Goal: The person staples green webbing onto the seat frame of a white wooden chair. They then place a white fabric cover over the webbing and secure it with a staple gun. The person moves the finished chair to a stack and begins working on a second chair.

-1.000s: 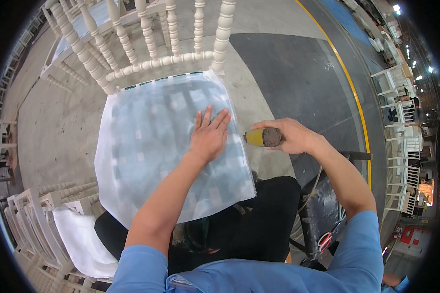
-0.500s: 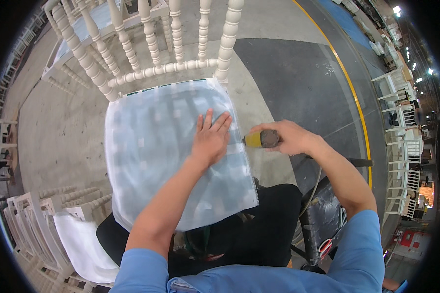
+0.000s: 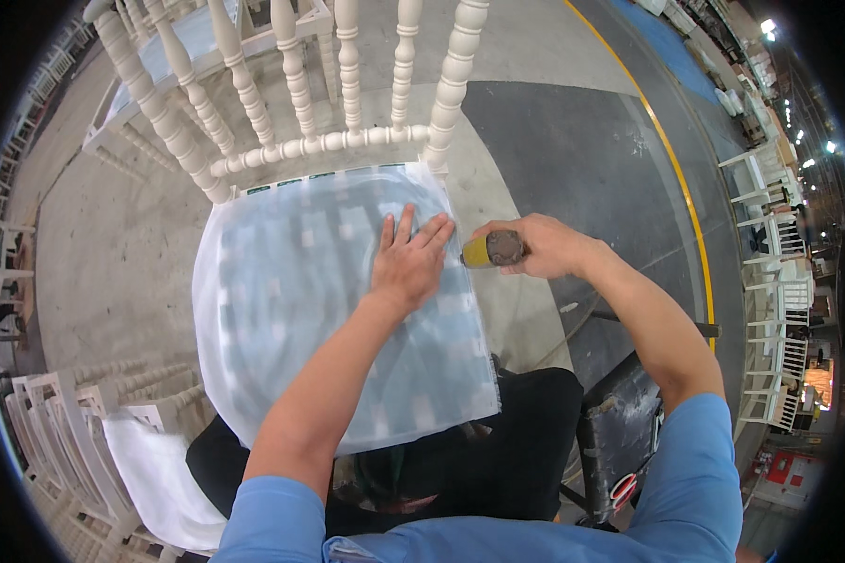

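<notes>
A white spindle-back chair stands before me, its turned back rail (image 3: 324, 143) at the far side. Thin white sheer fabric (image 3: 291, 361) covers its seat, and a pale blue layer with lighter squares shows through. My left hand (image 3: 408, 258) presses flat on the fabric near the seat's right edge, fingers spread. In my right hand (image 3: 549, 246) is a yellow staple gun (image 3: 478, 251) with a worn, dark rounded end. Its tip is at the right edge of the seat, beside my left fingertips; whether it touches is hard to tell.
Red-handled scissors (image 3: 622, 490) lie on a dark, wrapped seat (image 3: 620, 422) at my right. Piled white cloth (image 3: 160, 469) sits by stacked white chairs (image 3: 66, 422) at lower left. Another chair (image 3: 122, 122) is beyond, and more chairs (image 3: 775, 310) line the right side.
My right hand has brought the staple gun slightly up and left, against the seat's edge. My left hand remains on the fabric. The chair back appears shifted a little to the right.
</notes>
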### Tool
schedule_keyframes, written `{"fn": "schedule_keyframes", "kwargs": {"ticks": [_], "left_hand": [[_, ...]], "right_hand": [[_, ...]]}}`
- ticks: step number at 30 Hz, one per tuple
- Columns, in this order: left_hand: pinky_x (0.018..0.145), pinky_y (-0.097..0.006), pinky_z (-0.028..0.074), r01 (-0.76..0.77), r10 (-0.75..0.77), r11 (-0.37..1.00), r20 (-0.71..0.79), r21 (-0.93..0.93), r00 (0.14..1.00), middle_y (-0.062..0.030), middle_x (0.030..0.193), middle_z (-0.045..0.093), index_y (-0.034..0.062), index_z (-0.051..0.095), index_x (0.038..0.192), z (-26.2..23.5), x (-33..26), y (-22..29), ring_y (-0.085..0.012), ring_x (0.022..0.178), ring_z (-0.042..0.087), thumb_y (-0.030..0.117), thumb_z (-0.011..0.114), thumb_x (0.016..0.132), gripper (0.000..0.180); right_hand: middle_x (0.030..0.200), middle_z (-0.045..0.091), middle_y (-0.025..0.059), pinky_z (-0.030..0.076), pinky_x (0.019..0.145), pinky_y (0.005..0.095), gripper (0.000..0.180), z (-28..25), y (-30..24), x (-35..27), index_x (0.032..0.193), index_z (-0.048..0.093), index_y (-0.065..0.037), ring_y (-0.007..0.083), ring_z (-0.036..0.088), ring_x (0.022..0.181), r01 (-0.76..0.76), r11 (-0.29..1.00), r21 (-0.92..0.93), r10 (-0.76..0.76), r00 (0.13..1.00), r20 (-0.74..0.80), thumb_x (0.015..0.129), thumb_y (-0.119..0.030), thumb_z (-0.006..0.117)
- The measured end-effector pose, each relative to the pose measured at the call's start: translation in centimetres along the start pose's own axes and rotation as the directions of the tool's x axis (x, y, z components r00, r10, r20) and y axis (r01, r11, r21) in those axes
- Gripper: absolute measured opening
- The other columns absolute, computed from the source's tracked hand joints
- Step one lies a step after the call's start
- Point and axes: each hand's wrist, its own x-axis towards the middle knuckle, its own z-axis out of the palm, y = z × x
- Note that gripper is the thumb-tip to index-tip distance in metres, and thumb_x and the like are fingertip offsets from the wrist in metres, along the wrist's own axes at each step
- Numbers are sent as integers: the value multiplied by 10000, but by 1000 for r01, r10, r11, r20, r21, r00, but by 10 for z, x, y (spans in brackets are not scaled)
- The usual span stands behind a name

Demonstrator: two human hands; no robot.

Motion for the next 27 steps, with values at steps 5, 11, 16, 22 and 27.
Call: {"fn": "schedule_keyframes", "kwargs": {"ticks": [5,11,16,22,27], "left_hand": [[1328,-634,160,106,-106,994,-41,1,993,35,1688,464,214,519,1604,-4,26,-13,-447,1611,280,255,544,1086,520],[1337,-641,93,146,-146,989,-35,5,989,34,1698,453,198,534,1593,-3,37,-13,-439,1632,226,270,507,1097,502],[1333,-649,100,151,-150,989,-43,12,988,50,1697,453,202,536,1594,-3,36,-11,-434,1634,220,277,518,1093,506],[1307,-684,146,168,-165,986,-109,21,980,-5,1655,487,184,569,1558,2,30,-17,-465,1597,288,275,581,1069,498],[1279,-712,187,183,-182,983,-170,-11,968,-147,1605,486,219,634,1477,-6,44,-18,-522,1559,317,279,611,1058,423]], "right_hand": [[1213,773,168,550,966,445,663,-10,11,-2,1494,590,-205,398,720,1133,138,976,168,-113,982,-150,886,-126,842],[1165,774,184,554,929,436,646,-26,12,19,1479,592,-157,390,731,1058,93,978,189,-60,984,-170,884,-107,839],[1165,775,164,549,952,432,628,-26,16,38,1466,597,-147,373,718,1064,56,983,173,-38,993,-108,888,-104,837],[1184,776,155,546,983,419,612,-24,21,43,1457,608,-120,330,720,1094,108,962,249,-77,988,-130,891,-106,839],[1211,776,156,536,1018,406,641,-24,41,35,1480,606,-91,307,713,1114,138,927,350,-49,966,-252,888,-112,850]]}}
